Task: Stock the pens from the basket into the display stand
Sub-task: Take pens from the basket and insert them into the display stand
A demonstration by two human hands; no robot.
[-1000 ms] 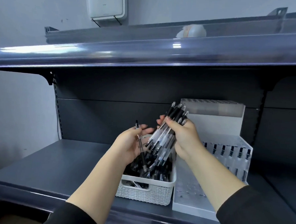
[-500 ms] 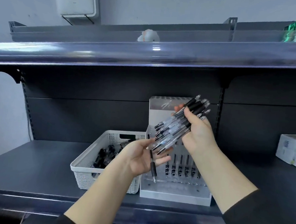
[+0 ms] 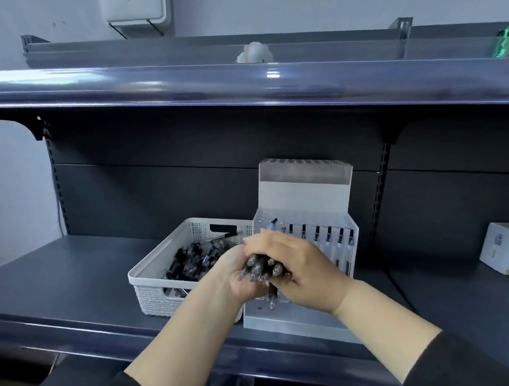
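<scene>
A white woven basket (image 3: 154, 288) with several black pens (image 3: 190, 260) stands on the dark shelf. Right of it is a clear and white display stand (image 3: 306, 195) with several pens (image 3: 329, 235) upright in its middle tier. My right hand (image 3: 299, 269) is shut on a bundle of pens (image 3: 262, 268), their ends pointing at me, low in front of the stand. My left hand (image 3: 237, 280) cups the bundle from below on the left, touching it. One pen (image 3: 272, 297) hangs down beneath the hands.
The dark shelf (image 3: 65, 286) runs left and right, with an upper shelf (image 3: 253, 83) overhead. White boxes (image 3: 503, 253) sit at the far right. A white wall unit (image 3: 133, 0) hangs top left, and a small white object (image 3: 254, 57) lies on the upper shelf.
My right hand has lowered the bundle from in front of the stand's top down to its base and turned it end-on. My left hand has closed in under the bundle.
</scene>
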